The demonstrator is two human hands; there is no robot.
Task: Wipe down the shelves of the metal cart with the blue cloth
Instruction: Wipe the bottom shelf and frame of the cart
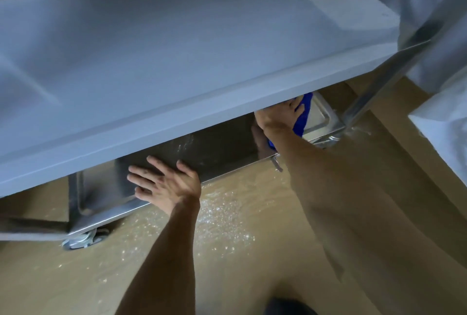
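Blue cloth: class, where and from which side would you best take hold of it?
Take the blue cloth at its free right part, beside the right hand resting on it, reaching in from the front under the upper shelf; the lower shelf is open only there.
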